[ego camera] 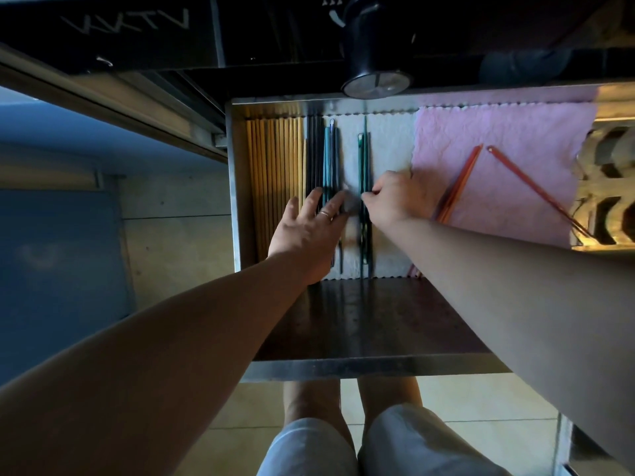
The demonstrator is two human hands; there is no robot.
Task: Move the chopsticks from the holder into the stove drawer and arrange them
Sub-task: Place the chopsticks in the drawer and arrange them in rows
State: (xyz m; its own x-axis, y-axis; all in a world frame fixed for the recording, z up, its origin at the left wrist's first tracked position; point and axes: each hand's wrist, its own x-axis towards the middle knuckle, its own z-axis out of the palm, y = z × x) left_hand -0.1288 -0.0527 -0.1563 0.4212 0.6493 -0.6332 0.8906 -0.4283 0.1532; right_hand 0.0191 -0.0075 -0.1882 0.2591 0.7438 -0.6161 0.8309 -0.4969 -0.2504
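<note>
The open steel stove drawer [371, 367] holds rows of chopsticks lying lengthwise. Several wooden chopsticks [275, 156] fill the far left, with dark ones [313, 156] and teal ones [330, 156] beside them on a white cloth [391, 146]. My left hand [307, 226] lies flat, fingers spread, on the dark and teal row. A separate bunch of green chopsticks [364, 159] lies a little to the right, and my right hand [395, 199] pinches it at mid-length. Orange chopsticks [462, 182] and another orange pair [536, 190] lie loose on a pink cloth [508, 132].
A black stove knob [376, 82] juts out over the drawer's back edge. A perforated metal holder [611, 187] stands at the drawer's right end. The drawer's bare dark floor [378, 317] lies in front of the cloths. My knees [347, 438] are below the drawer front.
</note>
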